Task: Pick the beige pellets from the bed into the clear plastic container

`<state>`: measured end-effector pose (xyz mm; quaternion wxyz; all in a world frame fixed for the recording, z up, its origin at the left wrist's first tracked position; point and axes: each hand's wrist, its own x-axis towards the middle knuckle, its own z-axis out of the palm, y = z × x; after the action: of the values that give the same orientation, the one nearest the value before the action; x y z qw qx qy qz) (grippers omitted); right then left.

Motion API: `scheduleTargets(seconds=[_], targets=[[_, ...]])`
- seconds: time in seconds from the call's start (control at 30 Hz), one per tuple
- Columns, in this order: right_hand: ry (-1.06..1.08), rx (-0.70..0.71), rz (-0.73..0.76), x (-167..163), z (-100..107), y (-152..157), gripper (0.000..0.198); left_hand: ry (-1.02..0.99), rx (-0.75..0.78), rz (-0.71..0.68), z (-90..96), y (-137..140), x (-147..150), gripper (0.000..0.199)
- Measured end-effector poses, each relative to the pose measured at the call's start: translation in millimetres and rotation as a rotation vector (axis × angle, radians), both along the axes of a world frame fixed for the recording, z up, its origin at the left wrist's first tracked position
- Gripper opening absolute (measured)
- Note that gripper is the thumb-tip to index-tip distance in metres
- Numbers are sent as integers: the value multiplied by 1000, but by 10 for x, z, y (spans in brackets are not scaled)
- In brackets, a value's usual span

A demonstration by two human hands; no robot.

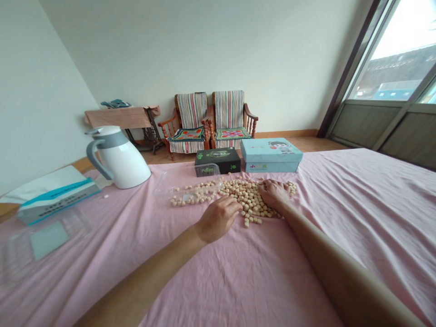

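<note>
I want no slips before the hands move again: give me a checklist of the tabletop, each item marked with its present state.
1. Right hand on the beige pieces: ok, it lies over the right part of the heap.
2. Left hand holding a piece: cannot tell, its fingertips are at the heap's near-left edge, but the grip is hidden.
3. Pieces in one tight heap: not ok, they spread leftward and a few lie at the near edge.
4. Pieces inside the clear container: cannot tell, it is see-through.
5. White jug upright and apart from both hands: ok.
6. Light-blue box closed: ok, its lid is on.
</note>
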<state>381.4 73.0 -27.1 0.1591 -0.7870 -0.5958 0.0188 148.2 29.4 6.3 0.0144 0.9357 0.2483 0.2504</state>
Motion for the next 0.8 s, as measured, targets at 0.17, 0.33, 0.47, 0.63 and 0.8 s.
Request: scheduleTargets(seconds=[0.17, 0.33, 0.47, 0.63, 0.8], targets=[[2, 2, 4, 6, -15, 10, 48, 46, -104, -3, -231, -36, 104, 18], [-1, 8, 27, 28, -54, 33, 48, -44, -155, 52, -286, -41, 117, 7], [1, 5, 24, 29, -53, 27, 48, -103, -63, 37, -192, -77, 83, 8], [-7, 10, 25, 33, -57, 33, 48, -284, 218, 160, 181, 26, -128, 13], [-14, -11, 25, 38, -56, 44, 49, -364, 366, 481, 462, 301, -493, 10]])
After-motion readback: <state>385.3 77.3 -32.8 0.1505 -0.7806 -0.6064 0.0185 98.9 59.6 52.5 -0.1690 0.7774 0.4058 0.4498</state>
